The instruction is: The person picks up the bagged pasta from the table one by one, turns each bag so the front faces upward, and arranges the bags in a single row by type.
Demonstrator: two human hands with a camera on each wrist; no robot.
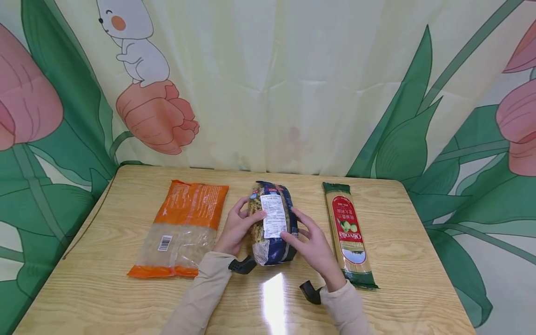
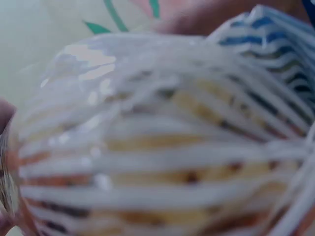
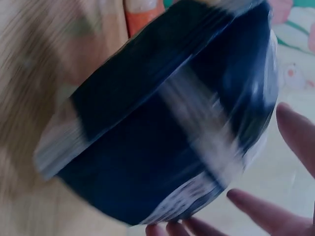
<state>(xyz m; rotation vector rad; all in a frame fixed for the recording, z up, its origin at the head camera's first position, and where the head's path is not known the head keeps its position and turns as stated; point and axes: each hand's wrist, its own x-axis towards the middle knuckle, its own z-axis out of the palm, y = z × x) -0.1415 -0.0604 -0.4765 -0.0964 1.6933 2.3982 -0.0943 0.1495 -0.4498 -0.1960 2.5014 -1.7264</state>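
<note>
A dark blue and clear bag of short pasta (image 1: 289, 204) with a white printed label (image 1: 273, 216) is held between both hands above the middle of the table. The left hand (image 1: 234, 230) grips its left side, thumb across the front. On the right side, the right hand (image 1: 314, 246) holds it with the thumb on the label's lower corner and the fingers along the edge. White stripes over tan and orange pieces fill the left wrist view, where the bag (image 2: 147, 147) hides most of the hand. Blurred, the bag's blue folded end (image 3: 133, 147) shows in the right wrist view.
An orange and clear bag (image 1: 190, 204) with a barcode lies at the left on the wooden table (image 1: 104, 288). To the right lies a long spaghetti pack (image 1: 349, 232) with green ends and a red label. A printed curtain (image 1: 268, 93) hangs behind the table.
</note>
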